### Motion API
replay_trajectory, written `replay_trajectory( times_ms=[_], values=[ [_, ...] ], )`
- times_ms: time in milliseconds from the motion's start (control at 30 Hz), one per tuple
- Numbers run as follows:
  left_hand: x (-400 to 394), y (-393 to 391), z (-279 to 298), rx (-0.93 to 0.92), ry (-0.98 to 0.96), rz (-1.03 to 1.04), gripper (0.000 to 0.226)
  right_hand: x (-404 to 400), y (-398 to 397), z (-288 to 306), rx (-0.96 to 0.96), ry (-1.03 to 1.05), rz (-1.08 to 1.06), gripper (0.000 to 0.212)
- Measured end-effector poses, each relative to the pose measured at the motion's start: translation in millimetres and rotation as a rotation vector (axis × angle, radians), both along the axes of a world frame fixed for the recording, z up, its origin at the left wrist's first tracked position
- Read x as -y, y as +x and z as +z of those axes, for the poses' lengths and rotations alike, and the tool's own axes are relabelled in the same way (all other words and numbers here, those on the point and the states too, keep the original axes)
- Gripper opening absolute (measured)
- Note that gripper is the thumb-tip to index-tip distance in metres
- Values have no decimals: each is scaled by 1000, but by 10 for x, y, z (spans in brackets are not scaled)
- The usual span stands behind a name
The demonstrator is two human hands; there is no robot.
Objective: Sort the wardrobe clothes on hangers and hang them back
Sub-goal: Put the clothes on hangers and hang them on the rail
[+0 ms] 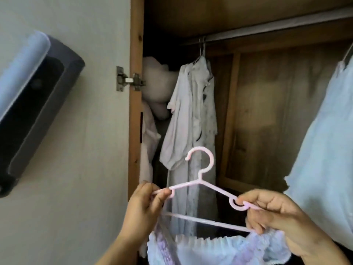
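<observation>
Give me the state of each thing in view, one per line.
Pink hanger: off the rail, gripped at both ends.
Left hand: pinches the hanger's left end.
Right hand: pinches its right end.
Lilac garment: drooping below the hanger.
White shirt: hung on the rail.

Pink hanger (200, 185) upright, lilac ruffled garment (219, 249), perhaps strapped on

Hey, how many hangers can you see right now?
3: a pink hanger held in both hands, a thin one on the rail under the pale shirts, one at the right edge. Others may be hidden.
</observation>
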State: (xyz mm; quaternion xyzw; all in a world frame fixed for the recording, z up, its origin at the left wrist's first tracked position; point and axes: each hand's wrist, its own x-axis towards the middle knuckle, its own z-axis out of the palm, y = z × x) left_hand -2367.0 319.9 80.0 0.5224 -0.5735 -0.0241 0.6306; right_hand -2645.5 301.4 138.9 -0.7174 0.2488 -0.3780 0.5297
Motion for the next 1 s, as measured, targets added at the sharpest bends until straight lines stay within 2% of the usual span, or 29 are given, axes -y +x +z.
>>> replay_trajectory(
  times_ms=[67, 133, 200, 333, 367, 467, 667, 833, 1000],
  values=[
    [324, -100, 100, -3, 8, -97, 46, 37, -51, 117, 26, -44, -141, 63],
    [643, -189, 202, -3, -2, -159, 50, 67, -80, 235, 34, -101, -268, 47],
    [921, -283, 314, 15, -24, -209, 46, 96, -94, 332, 52, -126, -354, 28],
    [1354, -569, 631, 60, -1, -342, 15, 143, -135, 545, 136, -157, -551, 21],
    [1421, -645, 707, 57, -4, -368, 13, 148, -125, 603, 151, -172, -592, 19],
    [1562, -828, 969, 48, -29, -398, 28, 182, -37, 814, 200, -245, -709, 21],
    [1788, -821, 1417, 121, -203, -409, 30, 450, 301, 1209, 327, -366, -803, 31],
    [1983, -616, 1818, 315, -383, -284, 33, 907, 645, 1544, 387, -443, -780, 34],
    [2143, -356, 2312, 407, -530, -116, 30, 1467, 1017, 2003, 350, -501, -795, 49]
  ],
)
